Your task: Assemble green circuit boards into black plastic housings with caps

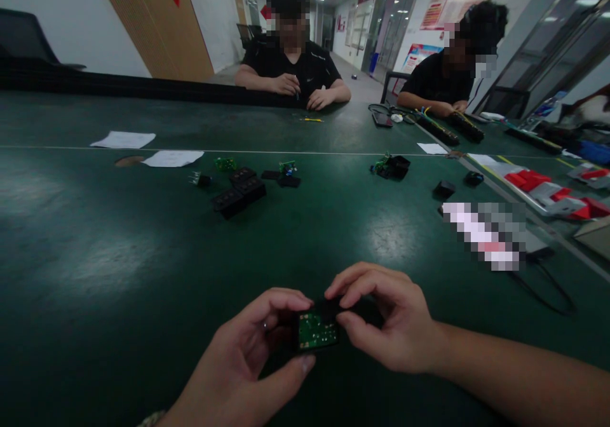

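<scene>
Near the bottom centre, a small black case [295, 344] holds a green circuit board [318, 332] whose soldered face is turned up. My left hand [257, 344] grips the case from the left, fingers at its top edge and thumb at its lower edge. At the upper right corner of the case, my right hand [391, 316] pinches a small dark piece [330, 308] between thumb and fingertips. That piece overlaps part of the board; its exact shape is too dark to tell.
Black housings [241, 192] and loose circuit boards [288, 168] lie ahead on the green table [143, 249]. More black parts [397, 166] sit right of them. A blurred flat device [486, 233] with a cable is at right. Two people sit across the table.
</scene>
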The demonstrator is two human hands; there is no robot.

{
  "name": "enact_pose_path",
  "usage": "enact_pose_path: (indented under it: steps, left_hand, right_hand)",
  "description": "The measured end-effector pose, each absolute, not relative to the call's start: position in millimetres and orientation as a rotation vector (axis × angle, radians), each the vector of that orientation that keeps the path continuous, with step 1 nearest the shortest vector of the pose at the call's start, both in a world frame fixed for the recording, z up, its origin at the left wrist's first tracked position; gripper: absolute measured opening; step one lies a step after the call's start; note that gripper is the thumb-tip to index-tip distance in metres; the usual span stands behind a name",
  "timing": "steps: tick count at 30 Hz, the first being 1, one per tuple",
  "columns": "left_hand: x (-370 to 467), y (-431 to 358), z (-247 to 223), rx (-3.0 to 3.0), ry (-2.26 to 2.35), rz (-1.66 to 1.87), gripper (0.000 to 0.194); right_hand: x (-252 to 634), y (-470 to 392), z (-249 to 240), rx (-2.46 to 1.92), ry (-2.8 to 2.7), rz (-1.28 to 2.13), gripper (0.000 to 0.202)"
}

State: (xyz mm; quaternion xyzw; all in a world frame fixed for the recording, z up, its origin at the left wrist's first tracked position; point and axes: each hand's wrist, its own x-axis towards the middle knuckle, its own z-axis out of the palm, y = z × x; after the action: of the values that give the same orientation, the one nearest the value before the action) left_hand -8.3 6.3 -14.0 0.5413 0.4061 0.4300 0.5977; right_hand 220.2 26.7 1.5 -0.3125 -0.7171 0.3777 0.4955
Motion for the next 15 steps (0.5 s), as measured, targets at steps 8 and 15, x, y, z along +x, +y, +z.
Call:
enact_pose_path:
  steps: [8, 15]
  left_hand:
    - [-11.4, 5.6, -14.8, 1.293, 0.961, 0.967, 0.037]
    - [-9.4, 6.1, -13.5, 1.27, 1.001, 0.96, 0.034]
  right_hand:
    - [217.3, 27.4, -6.4, -0.923, -1.425, 1.137, 0.022]
    - [220.4, 34.6, -5.1, -0.98, -1.252, 1.402, 0.014]
